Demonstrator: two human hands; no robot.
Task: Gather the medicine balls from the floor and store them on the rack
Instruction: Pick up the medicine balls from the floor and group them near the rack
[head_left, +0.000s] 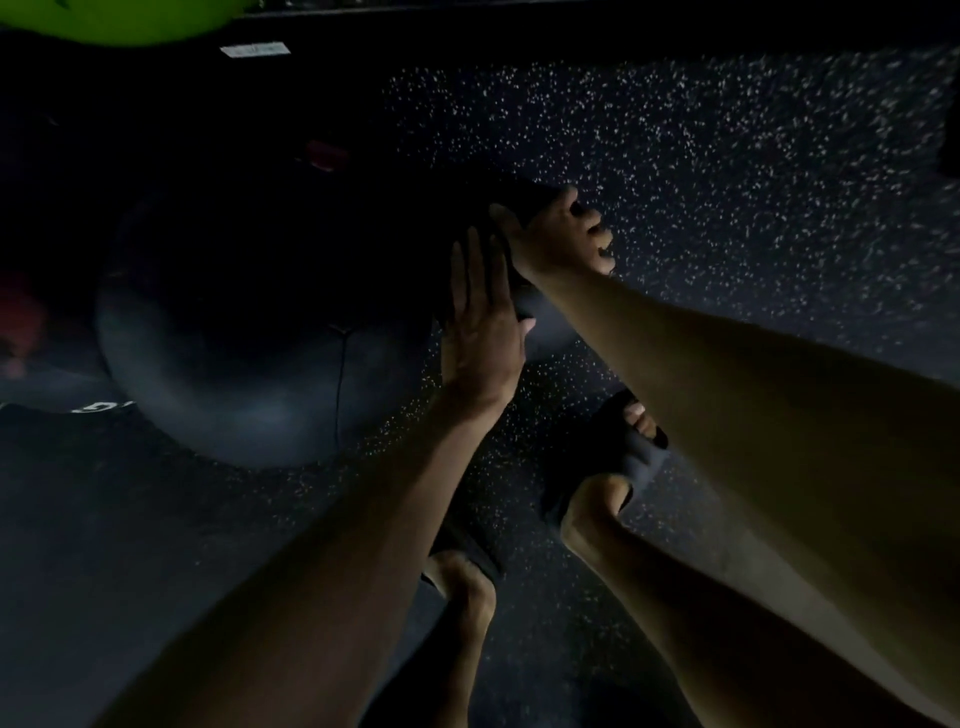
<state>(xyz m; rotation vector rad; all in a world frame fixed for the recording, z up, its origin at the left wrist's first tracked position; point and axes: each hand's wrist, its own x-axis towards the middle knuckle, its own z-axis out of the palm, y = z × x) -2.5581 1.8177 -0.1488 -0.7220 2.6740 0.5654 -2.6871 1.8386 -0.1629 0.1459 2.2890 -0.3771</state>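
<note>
Both arms stretched down. L hand (483, 338) flat, fingers straight, pressing ball (548, 330); R hand (558, 239) curled round far side.

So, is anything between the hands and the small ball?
Nothing visible. The left hand lies flat against the small ball and the right hand curls over its far side. A bigger ball sits close beside it; the rack cannot be made out.

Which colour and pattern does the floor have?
The floor is dark, nearly black, with many small white flecks; the head view shows it best.
</note>
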